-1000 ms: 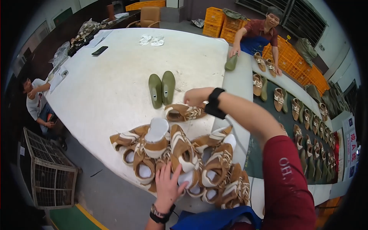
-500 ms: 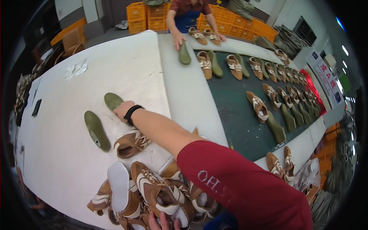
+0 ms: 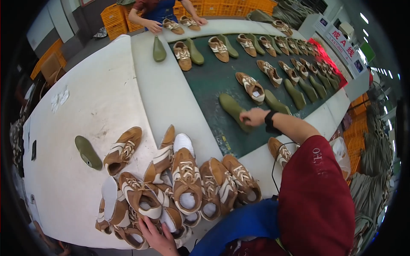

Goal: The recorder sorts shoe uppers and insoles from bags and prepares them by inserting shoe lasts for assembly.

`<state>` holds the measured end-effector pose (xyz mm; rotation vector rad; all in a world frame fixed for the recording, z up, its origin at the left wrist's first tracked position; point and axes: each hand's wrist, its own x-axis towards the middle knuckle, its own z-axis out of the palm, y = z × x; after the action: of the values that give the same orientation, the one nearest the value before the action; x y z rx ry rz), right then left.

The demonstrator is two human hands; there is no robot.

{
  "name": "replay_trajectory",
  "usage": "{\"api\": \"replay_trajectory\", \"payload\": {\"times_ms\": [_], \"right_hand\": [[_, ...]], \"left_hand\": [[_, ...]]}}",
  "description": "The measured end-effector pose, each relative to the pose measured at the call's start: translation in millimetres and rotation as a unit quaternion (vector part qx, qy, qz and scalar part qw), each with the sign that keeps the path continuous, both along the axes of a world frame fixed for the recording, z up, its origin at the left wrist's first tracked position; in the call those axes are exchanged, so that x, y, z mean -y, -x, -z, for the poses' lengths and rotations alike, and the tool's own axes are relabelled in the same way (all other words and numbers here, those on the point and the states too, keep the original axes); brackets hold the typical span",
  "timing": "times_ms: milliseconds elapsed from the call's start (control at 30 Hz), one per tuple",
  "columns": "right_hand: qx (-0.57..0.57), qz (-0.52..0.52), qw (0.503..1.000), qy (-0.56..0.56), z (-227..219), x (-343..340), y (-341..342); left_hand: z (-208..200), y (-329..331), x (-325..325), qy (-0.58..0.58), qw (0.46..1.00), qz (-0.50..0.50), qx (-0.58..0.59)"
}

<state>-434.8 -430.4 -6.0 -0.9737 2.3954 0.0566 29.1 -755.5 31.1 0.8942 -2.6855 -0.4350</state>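
Observation:
My right hand grips the end of a green shoe last, which is over the dark green belt and slightly blurred. Beside it on the belt are another green last and a brown-and-white sneaker. My left hand has its fingers apart and touches the heel of a brown sneaker at the near edge of a pile of sneakers. A single green last lies on the white table, left of a separate sneaker.
The dark green belt carries rows of sneakers paired with green lasts. Across the table a co-worker's hand is close to a standing green last. Orange crates stand behind. A sneaker sits near my right arm.
My right hand has carried the green last from the white table across to the belt. My view has shifted right. The co-worker's hand has let go of its last.

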Motion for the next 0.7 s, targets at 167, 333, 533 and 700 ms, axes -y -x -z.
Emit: {"api": "replay_trajectory", "payload": {"times_ms": [167, 333, 533, 700], "right_hand": [[0.020, 0.058, 0.997, 0.047, 32.3, -48.3, -34.3], [0.019, 0.076, 0.991, 0.111, 16.2, -79.8, -47.7], [0.008, 0.117, 0.987, 0.112, -90.0, -156.2, -126.1], [0.052, 0.075, 0.993, 0.073, -39.9, -223.6, -250.6]], "left_hand": [[-1.5, 1.0, -9.1, 0.009, 1.000, 0.008, -0.005], [-0.9, 2.4, -10.4, -0.008, 0.999, 0.048, -0.015], [-0.8, -11.8, -8.1, 0.001, 0.997, 0.071, -0.019], [4.5, -9.0, -6.0, 0.001, 0.996, 0.085, -0.014]]}}
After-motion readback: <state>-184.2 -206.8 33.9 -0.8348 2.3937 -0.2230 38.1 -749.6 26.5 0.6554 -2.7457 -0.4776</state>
